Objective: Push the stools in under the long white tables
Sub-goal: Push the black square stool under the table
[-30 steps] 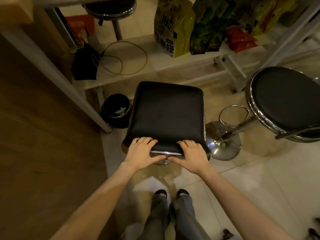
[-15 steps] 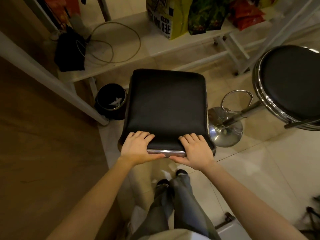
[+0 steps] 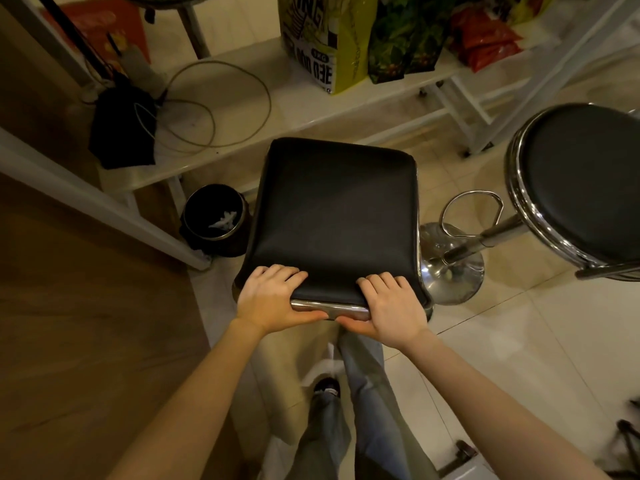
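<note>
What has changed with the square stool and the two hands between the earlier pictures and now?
The square stool has slid forward toward the low white shelf, its far edge now nearer to it. The person has stepped after it. Nothing was let go: the left hand and right hand still grip its near edge. The round stool and the bin stayed put.

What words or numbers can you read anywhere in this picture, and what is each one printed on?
"1KG": in a small oval on the yellow and black bag on the white shelf, seen upside down.
Large white characters beside it on the same bag: upside down, not surely readable.
Print on the green bag and red packets: too blurred to read.
</note>
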